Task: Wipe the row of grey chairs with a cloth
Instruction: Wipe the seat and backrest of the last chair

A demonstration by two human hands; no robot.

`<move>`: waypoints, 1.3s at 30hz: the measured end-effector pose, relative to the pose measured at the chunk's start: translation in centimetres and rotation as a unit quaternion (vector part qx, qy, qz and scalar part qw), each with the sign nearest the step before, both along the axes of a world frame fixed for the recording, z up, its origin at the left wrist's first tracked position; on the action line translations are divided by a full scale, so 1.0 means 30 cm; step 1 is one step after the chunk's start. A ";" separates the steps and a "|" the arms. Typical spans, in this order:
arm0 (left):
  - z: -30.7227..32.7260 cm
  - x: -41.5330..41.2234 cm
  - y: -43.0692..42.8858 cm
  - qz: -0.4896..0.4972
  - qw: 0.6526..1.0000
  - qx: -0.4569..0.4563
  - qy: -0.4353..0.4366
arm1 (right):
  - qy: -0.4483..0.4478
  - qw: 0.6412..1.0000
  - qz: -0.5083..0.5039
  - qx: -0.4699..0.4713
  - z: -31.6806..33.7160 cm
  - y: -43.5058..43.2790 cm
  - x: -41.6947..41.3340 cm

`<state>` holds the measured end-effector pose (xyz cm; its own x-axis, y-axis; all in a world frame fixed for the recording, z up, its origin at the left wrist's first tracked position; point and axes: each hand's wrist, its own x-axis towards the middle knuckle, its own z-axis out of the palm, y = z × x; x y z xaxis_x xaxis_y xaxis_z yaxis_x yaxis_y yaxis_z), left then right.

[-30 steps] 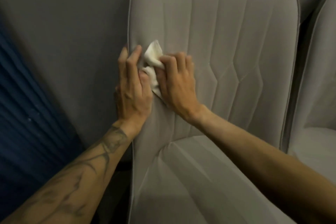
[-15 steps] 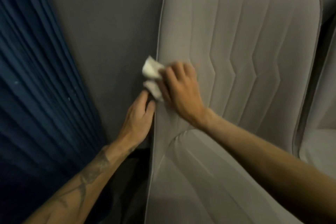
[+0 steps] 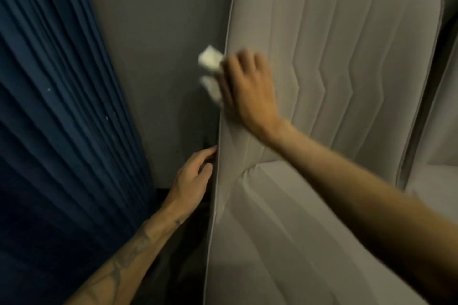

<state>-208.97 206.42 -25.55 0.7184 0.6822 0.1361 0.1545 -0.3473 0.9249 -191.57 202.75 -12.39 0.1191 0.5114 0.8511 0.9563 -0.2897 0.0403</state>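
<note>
A grey padded chair [image 3: 347, 62] with stitched zigzag seams fills the middle and right of the view. My right hand [image 3: 247, 89] holds a small white cloth [image 3: 210, 62] against the left edge of the chair's backrest; the cloth sticks out past the edge, and the hand is blurred. Lower down, my left hand [image 3: 193, 176] touches the chair's left side edge near where backrest meets seat, fingers loosely bent and holding nothing.
A dark blue pleated curtain [image 3: 57, 119] hangs at the left. A grey wall [image 3: 158, 44] stands behind the chair. A second grey chair [image 3: 443, 146] shows at the right edge, close beside the first.
My left hand has let go of the cloth and dropped down along the chair's left edge. My right hand has slid the cloth out to that edge. The view has shifted left.
</note>
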 end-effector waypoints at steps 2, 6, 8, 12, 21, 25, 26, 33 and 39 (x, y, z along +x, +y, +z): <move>-0.008 -0.018 -0.005 -0.001 1.000 -0.011 0.002 | 0.037 0.996 0.035 -0.070 -0.197 -0.092 -0.069; -0.066 -0.071 -0.043 -0.005 1.000 0.008 0.028 | 0.118 0.972 0.072 -0.191 -0.494 -0.261 -0.175; -0.101 -0.100 -0.066 -0.008 0.999 0.016 0.041 | 0.147 0.952 0.091 -0.252 -0.549 -0.312 -0.198; -0.143 -0.128 -0.127 -0.023 0.998 0.026 0.059 | 0.099 0.923 0.093 -0.359 -0.525 -0.355 -0.134; -0.144 -0.073 -0.273 0.083 0.993 0.030 0.080 | 0.197 0.894 0.077 -0.395 -0.520 -0.420 -0.178; -0.123 -0.053 -0.309 0.116 0.985 0.053 0.115 | 0.241 0.904 -0.069 -0.347 -0.520 -0.582 -0.072; -0.122 -0.055 -0.311 0.116 0.984 0.063 0.120 | 0.253 0.897 -0.144 -0.332 -0.523 -0.633 -0.020; -0.130 -0.045 -0.315 0.132 0.982 0.075 0.116 | 0.263 0.827 -0.443 -0.226 -0.531 -0.807 0.292; -0.134 -0.033 -0.321 0.149 0.979 0.059 0.127 | 0.262 0.863 -0.373 -0.216 -0.560 -0.552 0.311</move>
